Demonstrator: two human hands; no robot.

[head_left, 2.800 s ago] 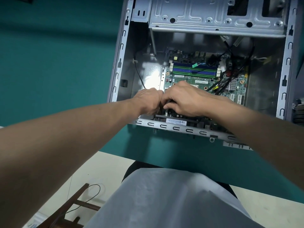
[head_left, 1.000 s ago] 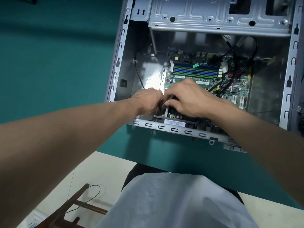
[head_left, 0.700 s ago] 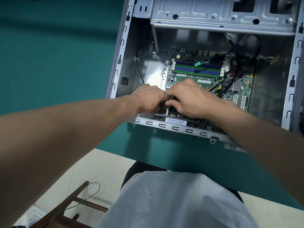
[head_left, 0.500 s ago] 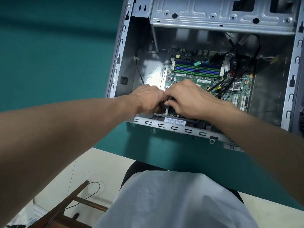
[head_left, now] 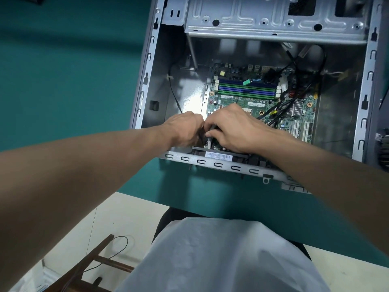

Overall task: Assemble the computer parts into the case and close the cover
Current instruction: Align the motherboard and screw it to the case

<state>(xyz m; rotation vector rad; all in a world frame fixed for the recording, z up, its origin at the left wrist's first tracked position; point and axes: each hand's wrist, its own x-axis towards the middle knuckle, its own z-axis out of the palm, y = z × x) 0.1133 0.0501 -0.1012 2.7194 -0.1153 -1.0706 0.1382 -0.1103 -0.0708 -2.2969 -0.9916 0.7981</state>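
Note:
The open grey computer case (head_left: 221, 165) lies on the teal table, with the green motherboard (head_left: 242, 100) on its floor. My left hand (head_left: 185, 129) and my right hand (head_left: 233, 127) meet knuckle to knuckle just inside the case's near wall. Both have curled fingers on a black part (head_left: 219, 155) with a white barcode label that sits against that wall. My right fingertips pinch a dark piece at its top. Most of the part and my left fingers are hidden under the hands.
Blue and green memory slots (head_left: 246, 88) and a bundle of black cables (head_left: 294, 98) lie behind my hands. A metal drive cage (head_left: 273, 17) spans the far end. A finned cooler (head_left: 384, 148) rests outside on the right. A wooden chair frame (head_left: 94, 260) stands below the table.
Both hands stay at the same spot on the black part, with only small finger shifts. My head has moved slightly, nudging the view.

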